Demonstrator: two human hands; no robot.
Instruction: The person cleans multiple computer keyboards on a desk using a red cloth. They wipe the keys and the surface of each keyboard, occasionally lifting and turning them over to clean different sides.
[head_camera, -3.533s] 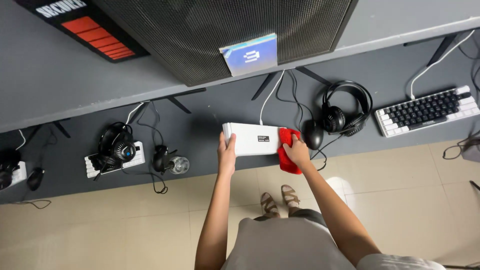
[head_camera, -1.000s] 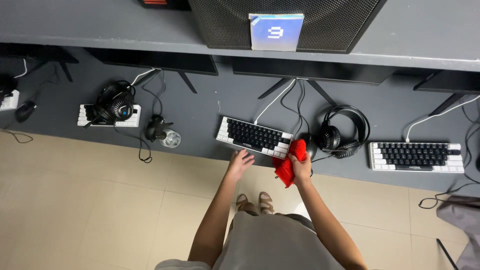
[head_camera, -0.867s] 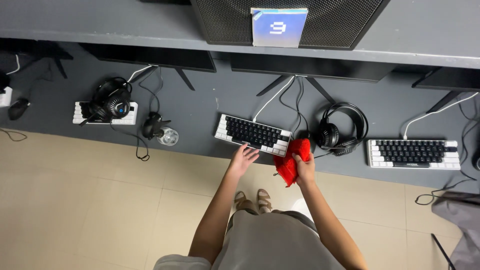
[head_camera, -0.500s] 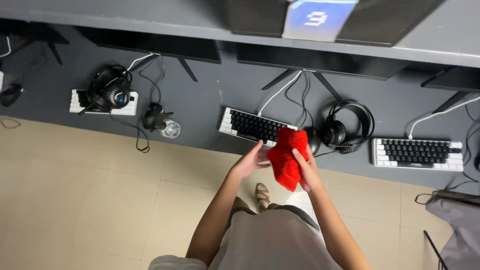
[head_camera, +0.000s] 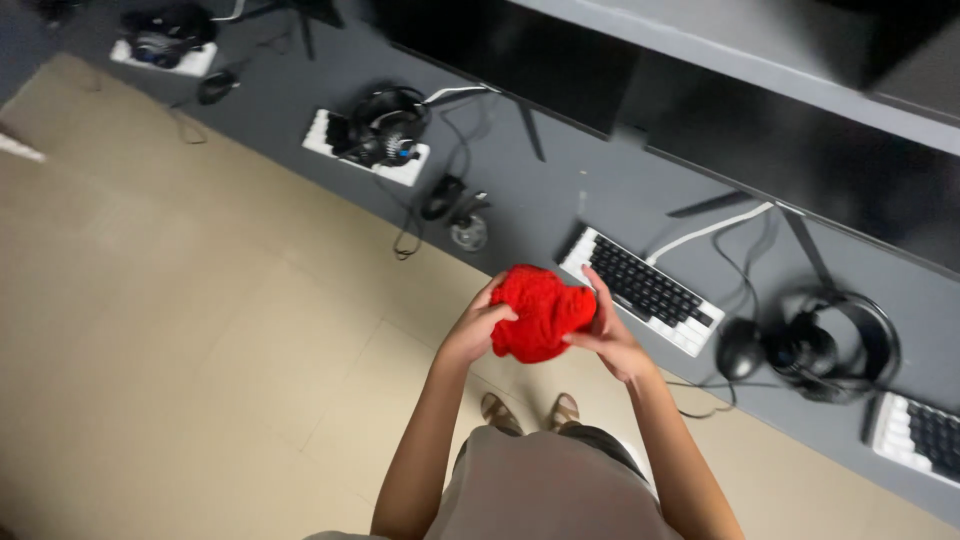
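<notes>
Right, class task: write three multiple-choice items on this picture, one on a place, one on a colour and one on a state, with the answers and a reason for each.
1. Where does the nearest keyboard lie?
A. on the grey desk
B. on the floor
C. on a chair

2. What colour is the cloth?
A. blue
B. red
C. white

3. How is the cloth held?
A. spread flat on the desk
B. hung over a monitor
C. bunched between both hands

Answers:
1 A, it lies on the desk beyond the hands.
2 B, it is bright red.
3 C, the left hand and right hand cup it with fingers curled.
</notes>
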